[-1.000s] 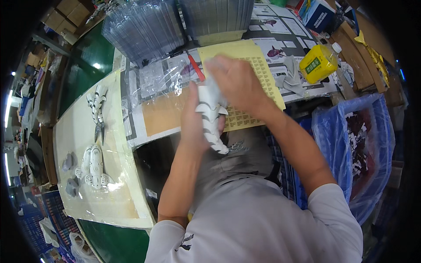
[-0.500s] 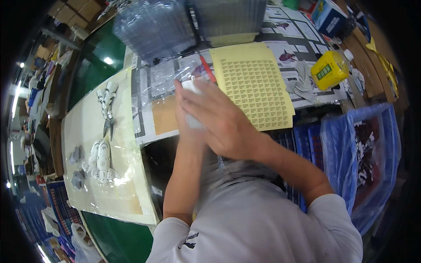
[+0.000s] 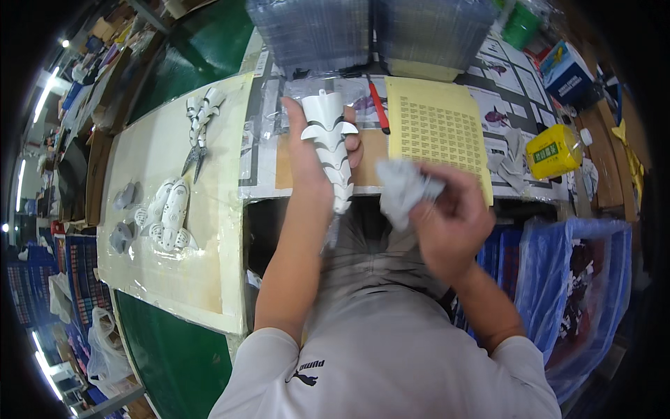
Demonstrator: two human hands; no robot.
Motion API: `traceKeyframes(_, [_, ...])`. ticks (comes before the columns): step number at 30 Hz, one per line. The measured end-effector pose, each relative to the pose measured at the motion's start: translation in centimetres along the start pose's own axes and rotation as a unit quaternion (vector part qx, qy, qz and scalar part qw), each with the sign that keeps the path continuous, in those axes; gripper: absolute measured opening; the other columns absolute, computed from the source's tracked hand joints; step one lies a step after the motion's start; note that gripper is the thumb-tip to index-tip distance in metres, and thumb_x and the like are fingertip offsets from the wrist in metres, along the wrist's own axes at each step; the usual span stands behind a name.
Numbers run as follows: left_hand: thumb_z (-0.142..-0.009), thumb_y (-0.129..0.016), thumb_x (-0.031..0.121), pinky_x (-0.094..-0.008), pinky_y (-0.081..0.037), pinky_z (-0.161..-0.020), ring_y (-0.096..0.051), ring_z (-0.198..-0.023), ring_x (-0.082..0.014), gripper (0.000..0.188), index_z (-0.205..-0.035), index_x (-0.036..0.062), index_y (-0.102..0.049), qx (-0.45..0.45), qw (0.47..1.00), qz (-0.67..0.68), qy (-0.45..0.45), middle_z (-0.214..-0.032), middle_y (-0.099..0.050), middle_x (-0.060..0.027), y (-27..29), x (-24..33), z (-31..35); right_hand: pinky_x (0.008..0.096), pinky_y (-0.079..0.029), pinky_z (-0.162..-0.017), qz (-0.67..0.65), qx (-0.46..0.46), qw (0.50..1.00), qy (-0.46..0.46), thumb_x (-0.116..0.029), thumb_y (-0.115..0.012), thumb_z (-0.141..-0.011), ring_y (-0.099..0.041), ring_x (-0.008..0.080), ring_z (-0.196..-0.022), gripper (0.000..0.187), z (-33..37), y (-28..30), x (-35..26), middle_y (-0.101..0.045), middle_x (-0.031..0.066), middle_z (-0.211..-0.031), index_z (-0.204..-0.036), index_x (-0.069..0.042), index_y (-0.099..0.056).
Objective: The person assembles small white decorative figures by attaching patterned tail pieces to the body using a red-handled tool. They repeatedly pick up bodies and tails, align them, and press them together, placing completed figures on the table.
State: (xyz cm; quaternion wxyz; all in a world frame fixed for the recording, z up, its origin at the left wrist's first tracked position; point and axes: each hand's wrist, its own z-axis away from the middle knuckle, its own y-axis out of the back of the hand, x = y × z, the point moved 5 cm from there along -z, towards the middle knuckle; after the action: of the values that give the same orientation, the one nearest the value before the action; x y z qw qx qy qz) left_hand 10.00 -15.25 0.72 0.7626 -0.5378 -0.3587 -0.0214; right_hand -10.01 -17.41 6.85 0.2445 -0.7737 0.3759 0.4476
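My left hand is palm up, its fingers curled around a white segmented plastic tail piece with dark gaps between its tapering, overlapping sections. The narrow end of the piece points toward me, and a small tab tops its wide end. To the right of it, my right hand grips a crumpled grey cloth, held apart from the tail piece and slightly blurred. Beneath both hands lies the table's near edge. Just beyond the left hand is a red-handled tool.
A yellow sheet of printed labels lies on the table, near a yellow bottle and another grey cloth. Clear plastic trays stand stacked behind. White model parts lie on the left table. A blue plastic-lined bin stands at right.
The hands have parted: the right hand moved right with the grey cloth, uncovering the tail piece in the left hand. The view has shifted, so the tables appear farther right.
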Motion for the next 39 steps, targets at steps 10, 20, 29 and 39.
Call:
traceKeyframes(10, [-0.098, -0.037, 0.085, -0.0262, -0.049, -0.046, -0.060, -0.057, -0.0139, 0.083, -0.103, 0.0065, -0.065, 0.017, 0.999, -0.041, -0.017, -0.077, -0.063, -0.0048, 3.0, 0.7, 0.6, 0.0382, -0.055, -0.088, 0.291, -0.283, 0.888, 0.218, -0.003, -0.074, -0.081, -0.062, 0.0303, -0.091, 0.020, 0.9, -7.8, 2.9, -0.067, 0.0099, -0.094, -0.100, -0.002, -0.074])
traceKeyframes(20, [-0.114, -0.035, 0.057, -0.0338, -0.040, -0.048, -0.052, -0.067, -0.0191, 0.055, -0.145, 0.0158, -0.054, -0.123, 0.965, 0.233, -0.004, -0.109, -0.064, -0.0126, 5.0, 3.6, 0.2, 0.0318, -0.061, -0.074, -0.230, -0.110, 0.902, -0.348, -0.013, -0.063, -0.106, -0.074, 0.0190, -0.091, 0.024, 1.6, 2.4, 5.5, -0.075, 0.0108, -0.110, -0.125, 0.002, -0.067])
traceKeyframes(29, [-0.113, -0.040, 0.053, -0.0312, -0.039, -0.042, -0.050, -0.062, -0.0174, 0.069, -0.152, -0.0035, -0.042, -0.117, 0.973, 0.197, 0.003, -0.106, -0.059, -0.0171, 6.4, 3.7, 1.6, 0.0315, -0.049, -0.038, -0.328, -0.066, 0.847, -0.413, -0.047, -0.052, -0.111, -0.069, 0.0165, -0.070, 0.043, -2.7, 3.0, 11.5, -0.071, 0.0060, -0.092, -0.117, -0.007, -0.066])
traceKeyframes(39, [-0.113, -0.036, 0.055, -0.0298, -0.043, -0.038, -0.056, -0.049, -0.0146, 0.063, -0.152, 0.0076, -0.049, -0.027, 0.999, 0.014, -0.045, -0.089, -0.069, -0.0125, 8.3, 4.3, 2.2, 0.0447, -0.057, -0.080, 0.419, -0.179, 0.882, -0.117, -0.027, -0.076, -0.092, -0.075, 0.0356, -0.084, 0.034, -12.9, -1.4, 15.5, -0.076, 0.0195, -0.086, -0.111, 0.001, -0.075])
